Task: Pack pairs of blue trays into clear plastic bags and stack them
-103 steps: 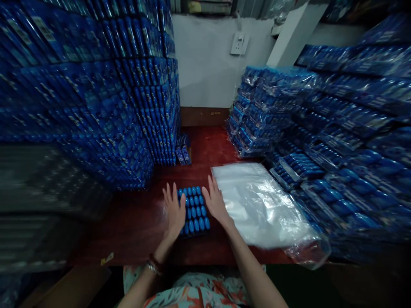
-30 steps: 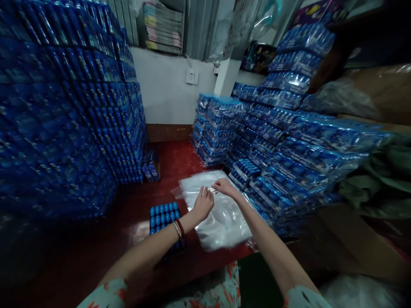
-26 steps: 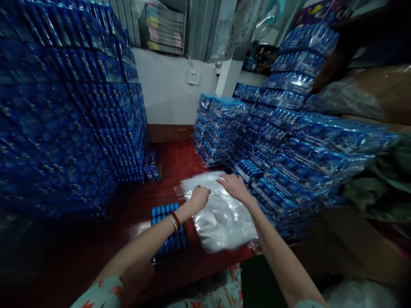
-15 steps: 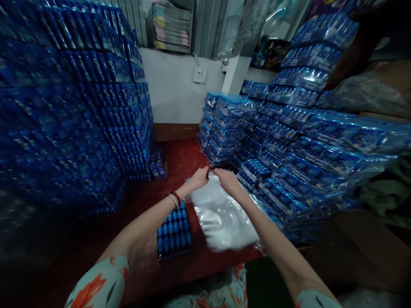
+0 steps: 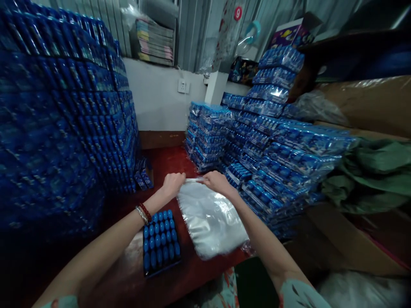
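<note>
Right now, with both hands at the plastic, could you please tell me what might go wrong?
The left hand and right hand seem to pinch the far edge of the layered clear plastic bags, so several might lift together. The red beaded bracelet appears close to the dark tray of glossy blue ovals and could nudge it.

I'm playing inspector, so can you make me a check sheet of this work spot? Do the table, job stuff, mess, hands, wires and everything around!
Surface: red table, partly covered.
Job's things: clear plastic; left of it, apart, a tray of blue pieces.
Clutter: tall left stack and right stacks of blue packs.
Hands: left hand and right hand pinch the plastic's far edge with their fingers.
Cables: can't tell; wall socket shows.
Surroundings: white wall, papers, green cloth.
</note>
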Demonstrator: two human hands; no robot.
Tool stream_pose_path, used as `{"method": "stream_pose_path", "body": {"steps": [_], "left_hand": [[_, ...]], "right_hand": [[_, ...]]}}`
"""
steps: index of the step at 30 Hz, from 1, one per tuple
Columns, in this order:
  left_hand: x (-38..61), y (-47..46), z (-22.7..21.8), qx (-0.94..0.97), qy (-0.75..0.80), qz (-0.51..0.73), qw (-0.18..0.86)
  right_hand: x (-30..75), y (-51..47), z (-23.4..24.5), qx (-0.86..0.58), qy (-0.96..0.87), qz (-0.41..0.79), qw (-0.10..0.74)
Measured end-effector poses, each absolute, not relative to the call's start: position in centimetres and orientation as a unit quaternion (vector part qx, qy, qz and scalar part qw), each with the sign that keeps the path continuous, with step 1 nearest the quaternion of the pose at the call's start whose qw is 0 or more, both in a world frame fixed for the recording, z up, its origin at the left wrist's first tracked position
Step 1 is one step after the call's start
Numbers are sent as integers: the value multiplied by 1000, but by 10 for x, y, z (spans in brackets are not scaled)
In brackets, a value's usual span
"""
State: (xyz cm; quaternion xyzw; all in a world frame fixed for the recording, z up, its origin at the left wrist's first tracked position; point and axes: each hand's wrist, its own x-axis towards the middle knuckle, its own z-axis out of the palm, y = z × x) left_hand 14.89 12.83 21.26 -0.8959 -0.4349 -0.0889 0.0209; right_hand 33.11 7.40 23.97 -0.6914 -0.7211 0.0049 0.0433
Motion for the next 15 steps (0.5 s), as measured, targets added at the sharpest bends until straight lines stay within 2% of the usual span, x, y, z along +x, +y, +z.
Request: {"method": "stream_pose_path", "body": {"steps": [2, 7, 9, 11, 13, 15], "left_hand": [[142, 126, 213, -891, -446, -83, 38], [114, 129, 222, -873, -478, -73, 66], [95, 132, 231, -851, -507, -110, 82], [73, 133, 238, -805, -549, -200, 99], [49, 129, 233, -743, -583, -313, 97], [26, 117, 210, -687, -609, -390, 62]], "right_hand": [[323, 77, 243, -677, -732, 37, 60], [300, 93, 241, -724, -684, -59, 62], [293, 100, 243, -739, -666, -70, 73], [286, 106, 243, -737, -658, -79, 134], [275, 108, 233, -710, -653, -72, 254], [259, 107, 205, -676, -638, -17, 368]]}}
